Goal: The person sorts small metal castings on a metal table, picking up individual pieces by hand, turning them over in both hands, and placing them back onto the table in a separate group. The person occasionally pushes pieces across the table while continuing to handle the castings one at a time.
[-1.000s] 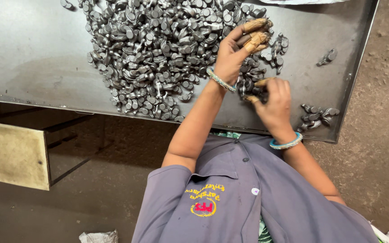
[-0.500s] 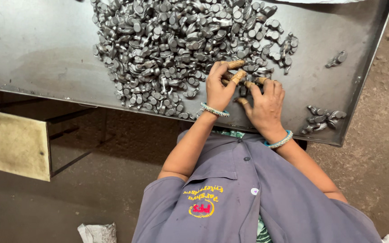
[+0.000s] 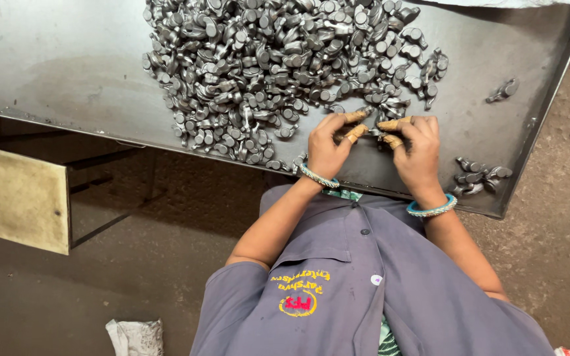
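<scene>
Dark steel tray [image 3: 67, 72] on workshop floor: left hand [image 3: 328, 148] and right hand [image 3: 420, 155], fingertips taped, pinch small metal part [image 3: 377, 134] between them; slip could scatter nearby parts heap [image 3: 278, 72] over tray edge.

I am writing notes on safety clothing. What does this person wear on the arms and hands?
Both arms are bare below short grey-purple shirt sleeves. Each wrist carries a turquoise bangle, on the left hand and on the right hand. Several fingertips are wrapped in tan finger covers. No full gloves are worn.
</scene>
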The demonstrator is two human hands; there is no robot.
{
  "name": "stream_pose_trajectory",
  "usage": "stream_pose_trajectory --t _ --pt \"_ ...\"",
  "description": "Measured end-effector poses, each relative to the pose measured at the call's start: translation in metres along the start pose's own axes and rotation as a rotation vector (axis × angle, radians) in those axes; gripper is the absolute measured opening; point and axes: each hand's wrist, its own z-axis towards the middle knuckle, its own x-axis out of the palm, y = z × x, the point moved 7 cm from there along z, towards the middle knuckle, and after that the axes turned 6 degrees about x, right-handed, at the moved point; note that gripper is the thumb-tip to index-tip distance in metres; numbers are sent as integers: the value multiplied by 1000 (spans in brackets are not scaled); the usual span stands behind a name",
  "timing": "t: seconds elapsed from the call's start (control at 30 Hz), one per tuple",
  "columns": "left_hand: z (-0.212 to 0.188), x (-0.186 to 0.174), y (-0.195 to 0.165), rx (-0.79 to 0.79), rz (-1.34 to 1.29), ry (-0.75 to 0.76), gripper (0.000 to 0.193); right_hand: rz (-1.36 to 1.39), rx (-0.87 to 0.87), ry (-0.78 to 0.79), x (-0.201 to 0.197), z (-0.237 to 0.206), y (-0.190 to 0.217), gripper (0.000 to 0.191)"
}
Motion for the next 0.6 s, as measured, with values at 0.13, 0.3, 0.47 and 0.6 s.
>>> stream_pose_trajectory --t 0.13,0.3,0.47,0.6 --pt "-5 18 10 -44 -329 87 27 507 209 88 0 -1 -28 25" --pt "-19 49 44 -535 -948 190 19 1089 550 207 18 -20 -69 19" --pt "-31 63 51 -722 -1081 239 16 1237 675 229 33 -31 -90 15" --pt "-33 65 53 -751 -1080 223 17 1205 657 235 37 -30 -88 17"
